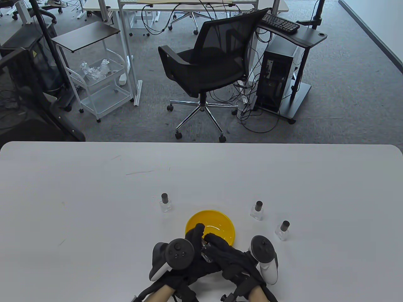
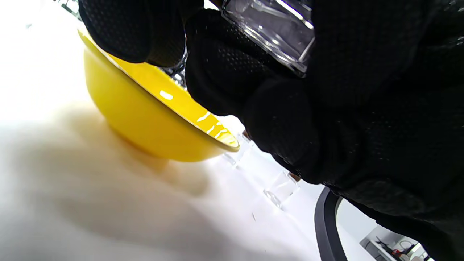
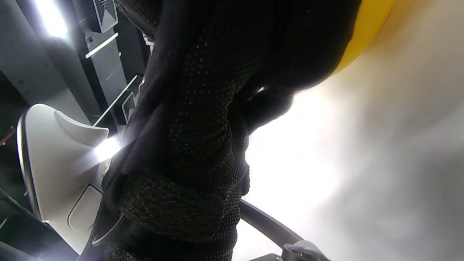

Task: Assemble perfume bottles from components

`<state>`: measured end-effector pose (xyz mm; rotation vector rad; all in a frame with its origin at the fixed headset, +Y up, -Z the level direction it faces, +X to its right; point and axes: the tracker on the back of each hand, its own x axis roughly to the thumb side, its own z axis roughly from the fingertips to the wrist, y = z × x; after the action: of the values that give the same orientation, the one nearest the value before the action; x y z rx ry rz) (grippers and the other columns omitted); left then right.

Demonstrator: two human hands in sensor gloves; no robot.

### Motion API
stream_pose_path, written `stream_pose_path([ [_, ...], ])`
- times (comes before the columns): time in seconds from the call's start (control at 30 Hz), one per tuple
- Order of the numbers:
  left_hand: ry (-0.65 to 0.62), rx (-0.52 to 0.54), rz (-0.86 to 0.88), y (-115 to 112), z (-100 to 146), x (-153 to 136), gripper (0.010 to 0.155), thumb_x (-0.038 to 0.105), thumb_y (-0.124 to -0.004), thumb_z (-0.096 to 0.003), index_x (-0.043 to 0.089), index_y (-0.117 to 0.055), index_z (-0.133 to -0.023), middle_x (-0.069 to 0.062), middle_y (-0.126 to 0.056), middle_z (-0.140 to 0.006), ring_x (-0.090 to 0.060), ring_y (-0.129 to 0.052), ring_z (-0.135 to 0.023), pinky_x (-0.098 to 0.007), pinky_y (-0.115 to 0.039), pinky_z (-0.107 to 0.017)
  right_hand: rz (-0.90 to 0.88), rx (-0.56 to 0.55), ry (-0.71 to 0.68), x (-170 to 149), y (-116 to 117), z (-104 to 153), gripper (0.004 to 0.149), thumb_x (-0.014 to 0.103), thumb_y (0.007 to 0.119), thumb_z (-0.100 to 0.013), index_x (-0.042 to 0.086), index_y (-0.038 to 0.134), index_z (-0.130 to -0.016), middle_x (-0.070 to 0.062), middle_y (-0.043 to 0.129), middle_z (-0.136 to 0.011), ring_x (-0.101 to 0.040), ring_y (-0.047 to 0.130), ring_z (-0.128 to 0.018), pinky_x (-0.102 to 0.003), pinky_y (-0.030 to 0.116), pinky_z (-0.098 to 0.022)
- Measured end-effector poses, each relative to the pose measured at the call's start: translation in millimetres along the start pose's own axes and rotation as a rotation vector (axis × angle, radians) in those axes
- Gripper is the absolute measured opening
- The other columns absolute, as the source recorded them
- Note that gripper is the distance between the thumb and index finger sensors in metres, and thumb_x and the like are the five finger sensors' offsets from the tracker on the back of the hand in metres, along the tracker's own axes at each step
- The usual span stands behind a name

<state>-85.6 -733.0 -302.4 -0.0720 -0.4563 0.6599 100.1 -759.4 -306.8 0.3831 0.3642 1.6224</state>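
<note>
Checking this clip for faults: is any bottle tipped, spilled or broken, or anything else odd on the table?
Nothing stands out. Three capped bottles stand upright around the yellow bowl; both hands meet on a clear bottle, intact where visible.

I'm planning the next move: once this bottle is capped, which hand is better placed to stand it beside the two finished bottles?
Right, probably. The two capped bottles stand on the right hand's side of the yellow bowl; the left hand would cross over.
</note>
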Motion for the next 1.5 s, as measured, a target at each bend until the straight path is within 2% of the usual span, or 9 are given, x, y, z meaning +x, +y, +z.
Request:
stream_pose_path([
  [0.23, -0.076, 0.106, -0.045, 1.1, 3.4, 6.4, 0.107, 0.065, -0.087, -0.0392, 0.011, -0.034, -0.115, -0.026, -0.048, -0.108, -0.039, -0.077, -0.084, -0.05, -0.072, -0.064, 0.02, -0.031, -0.043, 5.3, -2.1, -0.3, 0.062, 0.029, 0.073, -0.064, -0.003, 0.045, -0.108, -0.023, 0.072, -0.098, -0.041, 0.085, -0.075, -0.04, 0.081, -0.049],
  [0.4, -0.084, 0.002, -0.089, 0.6, 0.6, 8.1, 0.11, 0.066, -0.084, -0.0401, 0.01, -0.027, -0.116, -0.026, -0.044, -0.111, -0.041, -0.075, -0.089, -0.051, -0.07, -0.067, 0.076, -0.051, -0.045, 6.5, -4.4, -0.5, 0.065, 0.024, 0.077, -0.061, -0.007, 0.042, -0.107, -0.025, 0.072, -0.094, -0.039, 0.09, -0.068, -0.039, 0.084, -0.045],
  [0.53, -0.107, -0.004, -0.064, 3.6, 1.2, 8.6, 0.118, 0.067, -0.085, -0.0365, 0.01, -0.018, -0.115, -0.024, -0.039, -0.116, -0.043, -0.071, -0.095, -0.055, -0.066, -0.069, 0.083, -0.037, -0.057, 10.6, -5.0, 0.1, 0.068, 0.021, 0.075, -0.061, -0.008, 0.035, -0.108, -0.028, 0.067, -0.094, -0.04, 0.09, -0.069, -0.04, 0.085, -0.044],
  [0.7, -0.104, -0.003, -0.045, 12.8, -1.7, 11.5, 0.109, 0.064, -0.084, -0.038, 0.013, -0.029, -0.117, -0.021, -0.047, -0.115, -0.043, -0.069, -0.097, -0.056, -0.065, -0.07, 0.078, -0.044, -0.022, 9.7, -15.2, 2.3, 0.073, 0.018, 0.072, -0.062, -0.012, 0.023, -0.107, -0.032, 0.055, -0.095, -0.047, 0.083, -0.074, -0.049, 0.082, -0.048],
  [0.77, -0.089, 0.003, -0.077, 12.9, 0.1, 9.8, 0.099, 0.06, -0.084, -0.0419, 0.015, -0.037, -0.117, -0.02, -0.053, -0.114, -0.043, -0.071, -0.097, -0.056, -0.065, -0.07, 0.064, -0.054, -0.014, 9.0, -18.9, 2.9, 0.073, 0.013, 0.071, -0.061, -0.011, 0.021, -0.108, -0.033, 0.048, -0.095, -0.051, 0.074, -0.08, -0.061, 0.073, -0.055],
  [1.0, 0.034, 0.112, -0.091, 25.8, 11.2, -19.3, 0.087, 0.054, -0.08, -0.0482, 0.017, -0.04, -0.116, -0.019, -0.053, -0.114, -0.043, -0.066, -0.099, -0.057, -0.062, -0.072, 0.281, -0.275, -0.029, 14.2, -37.5, 12.5, 0.058, 0.02, 0.071, -0.062, 0.003, 0.041, -0.109, -0.028, 0.051, -0.095, -0.05, 0.075, -0.08, -0.061, 0.072, -0.055],
  [1.27, 0.113, 0.223, -0.091, 55.8, 24.8, -38.8, 0.086, 0.054, -0.079, -0.0494, 0.017, -0.04, -0.117, -0.019, -0.052, -0.115, -0.043, -0.065, -0.1, -0.057, -0.06, -0.073, 0.601, -0.533, 0.034, 25.3, -53.1, 22.6, 0.051, 0.032, 0.078, -0.06, 0.01, 0.062, -0.104, -0.019, 0.076, -0.094, -0.051, 0.078, -0.081, -0.06, 0.073, -0.055],
  [1.37, 0.145, 0.237, -0.105, 62.0, 26.8, -44.4, 0.086, 0.054, -0.079, -0.0497, 0.017, -0.04, -0.117, -0.019, -0.051, -0.115, -0.044, -0.064, -0.101, -0.058, -0.059, -0.073, 0.751, -0.64, 0.108, 24.2, -58.3, 23.1, 0.051, 0.034, 0.078, -0.06, 0.013, 0.061, -0.104, -0.017, 0.08, -0.095, -0.047, 0.081, -0.081, -0.057, 0.075, -0.054],
  [1.5, 0.166, 0.232, -0.13, 65.9, 28.0, -51.4, 0.086, 0.054, -0.079, -0.0497, 0.018, -0.04, -0.117, -0.019, -0.05, -0.116, -0.044, -0.062, -0.102, -0.058, -0.057, -0.075, 0.673, -0.645, 0.173, 15.3, -64.2, 13.4, 0.05, 0.032, 0.071, -0.064, 0.015, 0.053, -0.107, -0.021, 0.073, -0.102, -0.05, 0.075, -0.085, -0.058, 0.073, -0.056],
])
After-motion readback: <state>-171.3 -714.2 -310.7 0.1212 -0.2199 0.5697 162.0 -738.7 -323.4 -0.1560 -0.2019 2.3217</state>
